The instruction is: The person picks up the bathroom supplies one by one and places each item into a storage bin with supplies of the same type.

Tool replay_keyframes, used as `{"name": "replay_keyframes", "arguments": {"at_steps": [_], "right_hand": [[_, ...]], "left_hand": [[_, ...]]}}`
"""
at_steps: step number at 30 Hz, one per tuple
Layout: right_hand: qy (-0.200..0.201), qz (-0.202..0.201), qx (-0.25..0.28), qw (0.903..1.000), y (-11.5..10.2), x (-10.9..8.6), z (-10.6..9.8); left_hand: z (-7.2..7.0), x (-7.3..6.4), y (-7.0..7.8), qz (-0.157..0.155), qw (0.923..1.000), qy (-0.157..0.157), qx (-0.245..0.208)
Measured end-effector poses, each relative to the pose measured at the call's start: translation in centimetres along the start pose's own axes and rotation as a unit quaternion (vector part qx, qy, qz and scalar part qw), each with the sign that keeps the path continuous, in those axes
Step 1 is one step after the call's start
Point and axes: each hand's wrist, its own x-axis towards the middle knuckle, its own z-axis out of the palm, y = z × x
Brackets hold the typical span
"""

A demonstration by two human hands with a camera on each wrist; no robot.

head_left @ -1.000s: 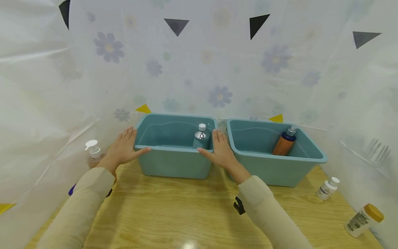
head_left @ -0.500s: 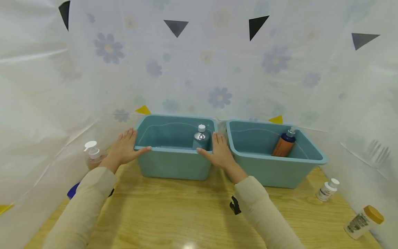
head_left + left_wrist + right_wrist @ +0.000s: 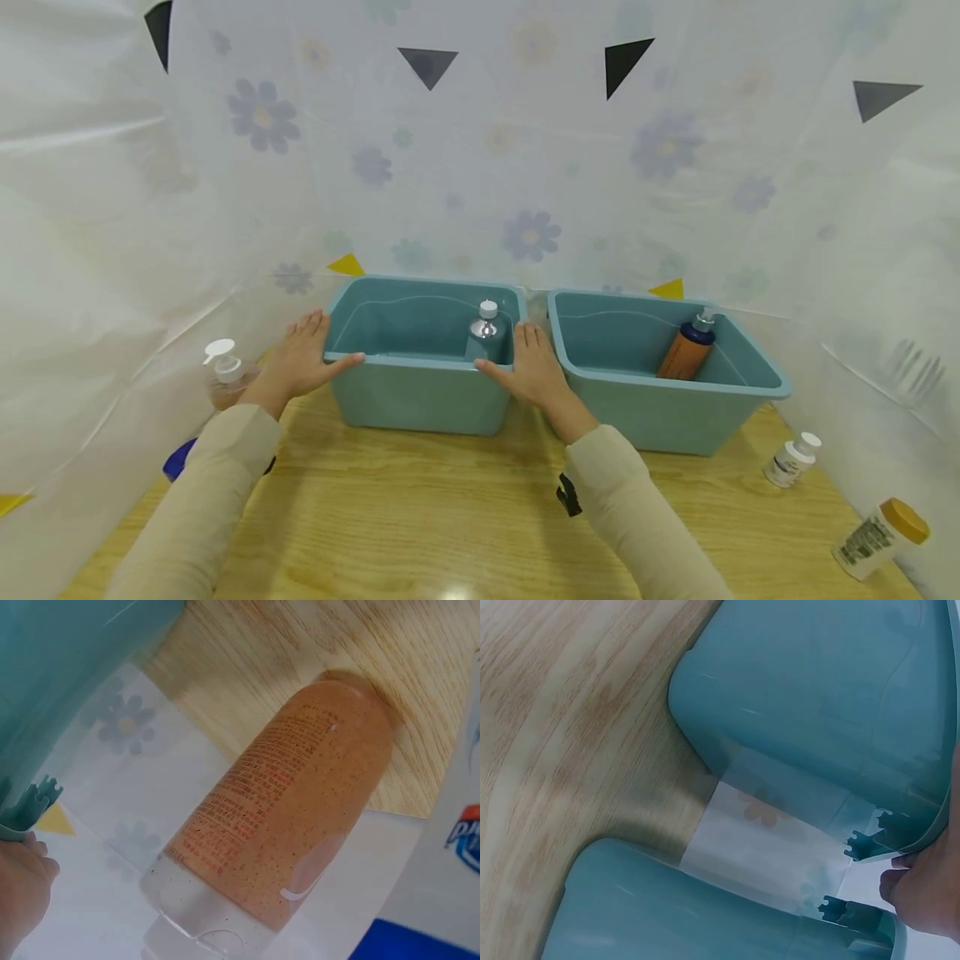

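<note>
A teal plastic bin [image 3: 420, 396] stands at the middle back of the table. My left hand [image 3: 300, 358] lies against its left end, fingers extended along the side and thumb over the front rim. At the opposite end, my right hand [image 3: 534, 367] lies the same way, between this bin and a second teal bin [image 3: 645, 417]. Inside the first bin, toward the right, stands a bottle [image 3: 483, 329] with a white cap and silver collar. An orange-and-navy pump bottle [image 3: 685, 350] leans in the second bin.
Left of my left hand is a clear pump bottle [image 3: 227, 383] of orange liquid. A white container with a blue part [image 3: 420, 941] is close by. On the right are a small white bottle [image 3: 792, 460] and a white bottle with an orange cap [image 3: 879, 537]. Plastic sheeting [image 3: 465, 167] hangs behind.
The right forearm has shifted slightly left, and the head view has tilted a little. Both hands stay at the ends of the left bin.
</note>
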Motion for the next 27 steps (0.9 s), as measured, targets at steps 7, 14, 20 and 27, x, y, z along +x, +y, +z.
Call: {"name": "replay_keyframes", "arguments": {"at_steps": [7,14,20,27], "right_hand": [[-0.006,0.008,-0.003,0.9999,0.04,-0.04,-0.02],[-0.002,0.007,-0.003,1.0,0.08,-0.05,0.1],[0.0,0.007,0.007,1.0,-0.08,-0.04,0.08],[-0.003,0.009,0.007,0.9999,-0.29,-0.1,0.06]], "left_hand": [[0.52,0.12,-0.12,0.006,0.9999,0.013,0.009],[0.61,0.15,-0.09,0.005,0.9998,0.018,0.01],[0.48,0.12,-0.01,0.008,0.9997,0.019,0.014],[0.45,0.04,-0.12,0.01,0.9996,0.02,0.018]]}}
